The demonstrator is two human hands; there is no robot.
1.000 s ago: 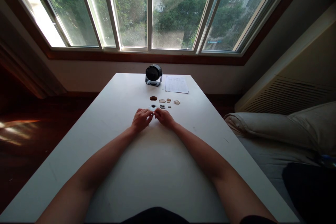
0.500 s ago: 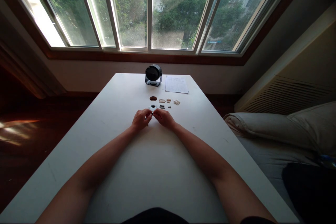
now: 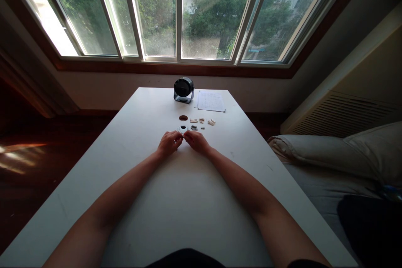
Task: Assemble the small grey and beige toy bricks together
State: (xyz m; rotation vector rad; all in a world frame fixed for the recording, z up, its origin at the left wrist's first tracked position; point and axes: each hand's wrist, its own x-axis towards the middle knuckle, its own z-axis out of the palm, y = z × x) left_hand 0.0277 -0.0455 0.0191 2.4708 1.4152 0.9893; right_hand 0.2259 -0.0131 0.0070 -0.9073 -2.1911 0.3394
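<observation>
My left hand (image 3: 169, 142) and my right hand (image 3: 196, 140) meet fingertip to fingertip over the white table (image 3: 185, 201). Both are closed in a pinch, and whatever sits between the fingertips is too small to make out. Just beyond them lies a round, light-rimmed disc (image 3: 179, 129) with a dark centre, partly hidden by the fingers. To its right are small dark pieces (image 3: 194, 127) in a cluster and a smaller dark piece (image 3: 202, 128). Behind these sit rows of small light-and-copper pieces (image 3: 194, 120), another such group (image 3: 201, 120) and a loose heap of whitish pieces (image 3: 211, 122).
A round hole (image 3: 183, 118) or dark red disc shows in the tabletop past the hands. Farther back stand a black round device on a bracket (image 3: 184, 88) and a sheet of paper with writing (image 3: 211, 101). A bed with a rolled cushion (image 3: 323, 148) lies right of the table.
The fingertips have shifted slightly, and the small dark thing between them shows less than before. The arms and the pieces on the table stay where they were.
</observation>
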